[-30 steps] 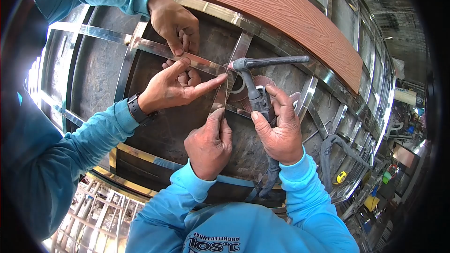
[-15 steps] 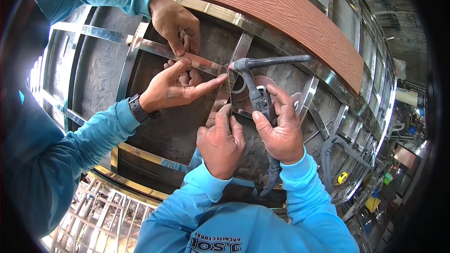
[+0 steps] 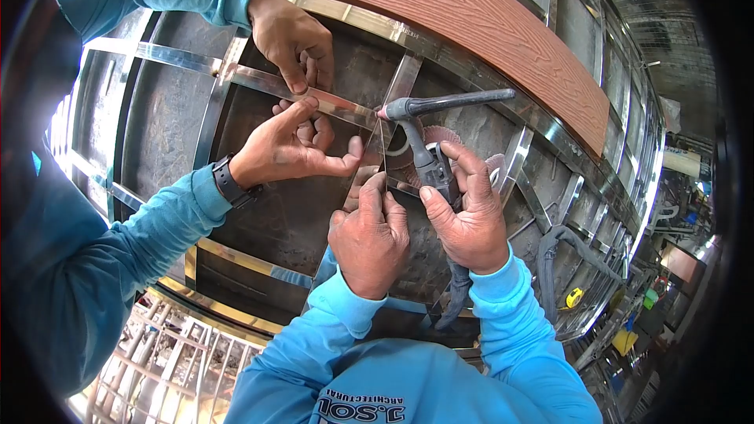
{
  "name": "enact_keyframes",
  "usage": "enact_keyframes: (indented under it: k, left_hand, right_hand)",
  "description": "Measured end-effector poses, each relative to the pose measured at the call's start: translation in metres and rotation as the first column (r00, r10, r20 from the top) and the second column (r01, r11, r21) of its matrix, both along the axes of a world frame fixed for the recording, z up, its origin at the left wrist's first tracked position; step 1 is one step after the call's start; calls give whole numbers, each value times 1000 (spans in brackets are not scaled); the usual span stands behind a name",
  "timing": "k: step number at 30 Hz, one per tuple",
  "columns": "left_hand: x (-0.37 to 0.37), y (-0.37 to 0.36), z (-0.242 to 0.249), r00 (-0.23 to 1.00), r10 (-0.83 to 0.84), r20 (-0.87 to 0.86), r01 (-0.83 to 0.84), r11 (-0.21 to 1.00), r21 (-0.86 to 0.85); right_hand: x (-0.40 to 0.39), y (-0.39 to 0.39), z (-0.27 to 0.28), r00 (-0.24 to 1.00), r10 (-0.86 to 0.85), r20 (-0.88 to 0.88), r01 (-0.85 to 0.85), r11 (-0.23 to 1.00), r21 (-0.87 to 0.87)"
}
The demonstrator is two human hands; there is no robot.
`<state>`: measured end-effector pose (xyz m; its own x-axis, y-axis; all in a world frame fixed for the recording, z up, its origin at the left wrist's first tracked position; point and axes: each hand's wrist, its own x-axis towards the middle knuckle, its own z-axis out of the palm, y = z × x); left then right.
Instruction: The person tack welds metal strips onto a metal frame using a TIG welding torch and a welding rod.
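My right hand (image 3: 471, 216) is closed around the grip of a welding torch (image 3: 426, 153). The torch's pink nozzle points left, at the corner where shiny metal tubes (image 3: 345, 112) meet. My left hand (image 3: 369, 239) is closed in a pinch just below that corner, over a crossing tube. From its fingertips a thin metal rod (image 3: 385, 149) seems to run up towards the nozzle. A co-worker's upper hand (image 3: 294, 39) pinches the tube from above. The co-worker's lower hand (image 3: 287, 145), with a dark wristwatch, has its thumb against the same tube and its index finger bent.
A red-brown wood-grain board (image 3: 471, 27) lies across the far side of the metal frame. Reddish abrasive discs (image 3: 444, 137) lie behind the torch. A wrapped cable (image 3: 569, 239) and a yellow tape measure (image 3: 575, 297) are on the right. Metal bars (image 3: 181, 353) show at lower left.
The co-worker's lower index finger has drawn back from the corner and curled. The torch has shifted slightly left and its long end dips a little. My left hand is nearly still.
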<state>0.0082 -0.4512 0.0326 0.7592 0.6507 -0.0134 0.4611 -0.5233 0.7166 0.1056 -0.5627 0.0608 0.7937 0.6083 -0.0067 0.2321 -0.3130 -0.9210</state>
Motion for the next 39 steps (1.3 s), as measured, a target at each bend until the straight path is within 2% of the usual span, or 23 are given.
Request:
enact_keyframes:
  k: [12, 15, 18, 21, 24, 33, 39]
  left_hand:
    - [0, 2, 1, 1000, -4, -9, 3, 998, -57]
    - [0, 3, 1, 1000, -7, -11, 6, 998, -62]
    - [0, 4, 2, 1000, -7, -14, 6, 998, -64]
    - [1, 4, 3, 1000, -2, -12, 1, 997, -81]
    - [0, 4, 3, 1000, -1, -15, -1, 996, -93]
    - [0, 4, 3, 1000, -2, -24, 0, 995, -98]
    - [1, 6, 9, 999, -1, -37, -4, 990, -142]
  right_hand:
    - [-1, -2, 2, 1000, 14, -8, -14, 998, -61]
    - [-3, 1, 0, 999, -25, -36, 25, 1000, 4]
    - [-7, 0, 1, 964, -115, -238, 130, 990, 50]
    - [-8, -1, -5, 996, -86, -15, 86, 996, 36]
    - [-5, 3, -3, 998, -55, 26, 53, 998, 44]
    - [-5, -2, -2, 982, -69, -176, 74, 997, 18]
    - [-5, -2, -3, 989, -62, -135, 64, 998, 12]
